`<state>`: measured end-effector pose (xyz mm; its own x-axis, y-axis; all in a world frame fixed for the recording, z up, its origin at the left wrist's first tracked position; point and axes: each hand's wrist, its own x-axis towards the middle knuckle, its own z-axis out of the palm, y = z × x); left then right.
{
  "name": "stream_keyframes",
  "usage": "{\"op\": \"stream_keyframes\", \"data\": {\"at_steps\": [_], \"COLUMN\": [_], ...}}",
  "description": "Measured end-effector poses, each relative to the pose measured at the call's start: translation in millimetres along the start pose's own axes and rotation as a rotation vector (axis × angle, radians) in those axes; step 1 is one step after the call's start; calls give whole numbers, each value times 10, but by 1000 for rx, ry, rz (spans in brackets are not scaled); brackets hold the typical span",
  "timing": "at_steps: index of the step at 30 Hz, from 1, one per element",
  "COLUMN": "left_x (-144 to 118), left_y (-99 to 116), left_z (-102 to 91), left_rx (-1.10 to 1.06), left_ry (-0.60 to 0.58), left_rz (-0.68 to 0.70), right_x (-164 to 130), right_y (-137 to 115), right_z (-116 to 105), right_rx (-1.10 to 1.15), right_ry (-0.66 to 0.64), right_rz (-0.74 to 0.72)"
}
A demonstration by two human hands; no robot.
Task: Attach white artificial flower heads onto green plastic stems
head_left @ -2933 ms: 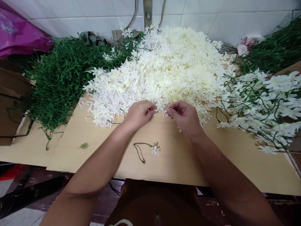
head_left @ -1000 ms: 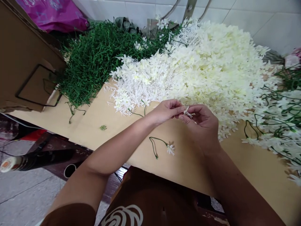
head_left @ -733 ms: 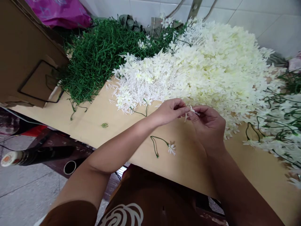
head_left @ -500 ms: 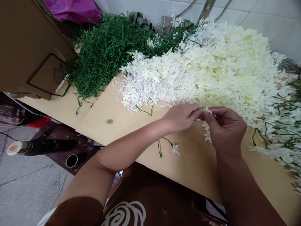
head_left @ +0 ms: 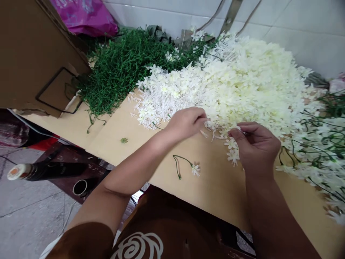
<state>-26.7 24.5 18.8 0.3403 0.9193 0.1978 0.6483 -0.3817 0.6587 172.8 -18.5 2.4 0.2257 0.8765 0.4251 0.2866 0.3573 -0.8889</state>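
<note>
The left hand (head_left: 185, 124) pinches into the heap of white plastic blossoms (head_left: 237, 86); the right hand (head_left: 256, 145) apparently grips one blossom; tangled green plastic stems (head_left: 121, 68) lie beyond.

The left hand (head_left: 185, 124) hides whatever its curled fingers (head_left: 201, 120) pinch.

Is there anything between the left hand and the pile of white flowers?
Nothing visible. The left hand already rests at the near edge of the flower pile, its fingers among the blossoms.
</note>
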Motion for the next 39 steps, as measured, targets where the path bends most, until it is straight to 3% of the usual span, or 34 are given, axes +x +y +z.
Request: {"op": "stream_keyframes", "data": {"at_steps": [4,5,7,9,11,13,16,19,23,28,34,39], "left_x": [30,19,-56,-212,-429,-661,-935,-1051,-974,-631,-191,-149], "left_y": [-147,-154,-116,-23,83,157,157,65,-14,41,78,55], "left_z": [-242,-302,-403,-474,-513,-514,-436,-288,-117,-35,151,333], "left_rx": [86,91,83,88,113,117,96,122,99,-236,-638,-775], "left_ry": [80,66,-87,-334,-497,-535,-570,-502,-337,-130,-122,-150], "left_rz": [-130,-159,-176,-91,132,267,307,318,327,6,-195,-272], "right_x": [14,16,21,26,30,31,26,17,2,-33,-37,-17], "right_y": [8,11,19,29,38,40,36,38,47,20,-2,71], "right_z": [-18,-17,-8,3,10,16,34,68,110,143,149,155], "right_rx": [-32,-23,10,47,76,92,117,158,195,242,299,336], "right_ry": [-52,-72,-121,-161,-178,-178,-179,-191,-204,-242,-271,-246], "right_rz": [33,35,32,25,23,24,46,82,109,161,259,333]}}
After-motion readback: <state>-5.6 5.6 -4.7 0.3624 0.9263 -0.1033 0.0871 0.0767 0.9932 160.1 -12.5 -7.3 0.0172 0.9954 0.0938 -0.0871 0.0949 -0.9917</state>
